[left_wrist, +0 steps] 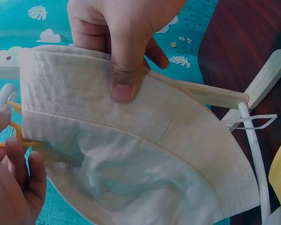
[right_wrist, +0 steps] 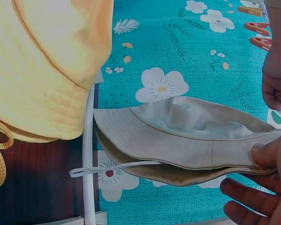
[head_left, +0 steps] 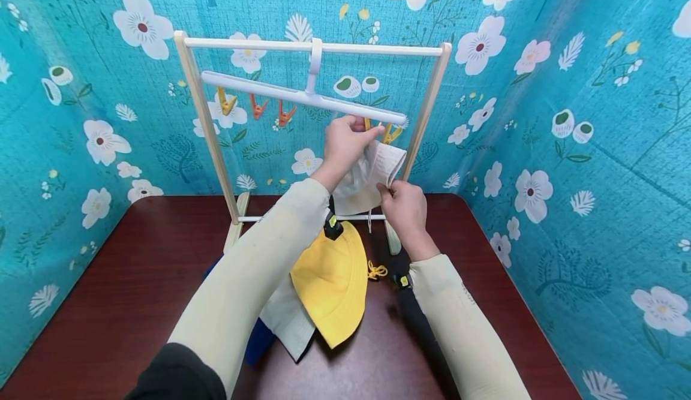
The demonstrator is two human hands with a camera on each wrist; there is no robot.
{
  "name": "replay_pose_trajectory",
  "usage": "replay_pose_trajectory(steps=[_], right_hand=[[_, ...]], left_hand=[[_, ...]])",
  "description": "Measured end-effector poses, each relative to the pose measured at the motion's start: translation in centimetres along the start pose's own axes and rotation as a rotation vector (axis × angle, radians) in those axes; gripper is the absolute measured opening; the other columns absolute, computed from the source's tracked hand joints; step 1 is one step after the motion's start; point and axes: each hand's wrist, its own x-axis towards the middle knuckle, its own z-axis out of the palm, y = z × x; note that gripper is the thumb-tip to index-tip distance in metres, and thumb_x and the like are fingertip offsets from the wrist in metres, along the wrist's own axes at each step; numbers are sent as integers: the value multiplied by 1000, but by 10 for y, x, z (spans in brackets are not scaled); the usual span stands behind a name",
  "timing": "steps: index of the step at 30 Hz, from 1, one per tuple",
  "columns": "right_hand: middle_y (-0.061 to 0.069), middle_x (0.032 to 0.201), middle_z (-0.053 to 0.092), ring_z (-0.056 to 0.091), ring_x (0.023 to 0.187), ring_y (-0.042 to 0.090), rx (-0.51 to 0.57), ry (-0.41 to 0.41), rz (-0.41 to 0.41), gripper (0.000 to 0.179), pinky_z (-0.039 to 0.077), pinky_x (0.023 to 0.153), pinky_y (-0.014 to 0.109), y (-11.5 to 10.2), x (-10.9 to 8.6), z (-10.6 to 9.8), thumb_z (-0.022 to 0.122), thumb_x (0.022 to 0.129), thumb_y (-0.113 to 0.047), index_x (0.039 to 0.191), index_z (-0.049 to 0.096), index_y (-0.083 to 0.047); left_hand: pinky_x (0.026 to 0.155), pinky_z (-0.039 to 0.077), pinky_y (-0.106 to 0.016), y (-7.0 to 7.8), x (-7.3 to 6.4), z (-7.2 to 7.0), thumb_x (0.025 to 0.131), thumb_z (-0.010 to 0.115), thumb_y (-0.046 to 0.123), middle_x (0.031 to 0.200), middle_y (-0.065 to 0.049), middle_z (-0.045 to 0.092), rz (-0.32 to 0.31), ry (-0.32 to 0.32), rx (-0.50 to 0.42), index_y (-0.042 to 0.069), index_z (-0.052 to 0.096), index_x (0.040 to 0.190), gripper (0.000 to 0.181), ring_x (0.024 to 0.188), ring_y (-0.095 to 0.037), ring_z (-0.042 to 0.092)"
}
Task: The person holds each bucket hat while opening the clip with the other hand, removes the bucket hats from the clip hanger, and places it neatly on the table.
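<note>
A cream bucket hat (head_left: 356, 187) hangs folded below the right end of a white clip hanger (head_left: 259, 89). My left hand (head_left: 348, 145) pinches a yellow clip (left_wrist: 16, 129) at the hat's edge. Beside it another yellow clip (head_left: 391, 134) sits at the top of the hat. My right hand (head_left: 406, 208) grips the hat's brim (right_wrist: 201, 152), thumb on the near face and the fingers behind. A thin white cord (right_wrist: 112, 167) trails from the hat.
The hanger tilts down rightward from a wooden rack (head_left: 437, 100), with orange clips (head_left: 285, 114) on its left half. On the dark table (head_left: 135, 286) lie a yellow bucket hat (head_left: 337, 286) with a yellow cord (head_left: 376, 270), a pale cloth item (head_left: 291, 319) and something blue (head_left: 259, 340).
</note>
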Motion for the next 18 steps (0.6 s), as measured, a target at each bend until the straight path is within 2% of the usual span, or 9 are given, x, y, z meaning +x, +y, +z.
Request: replay_pose_trajectory(steps=[9,18], right_hand=[[3,51,56,54,48,20,14,14,-9,40,35,45,36,0,-1,1,73,97,-31,62,62,-13],[2,48,53,51,46,19,14,24,-15,42,34,44,35,2,-2,1,73,96,-31,60,61,-14]], left_hand=[[73,58,-27,0,-3,1,83,86,40,99,2,75,-4,7,-53,13,74,98,33,90,-9,70],[77,58,-27,-3,-2,1,85,85,39,103,1,75,52,9,14,12,74,104,35,95,-9,69]])
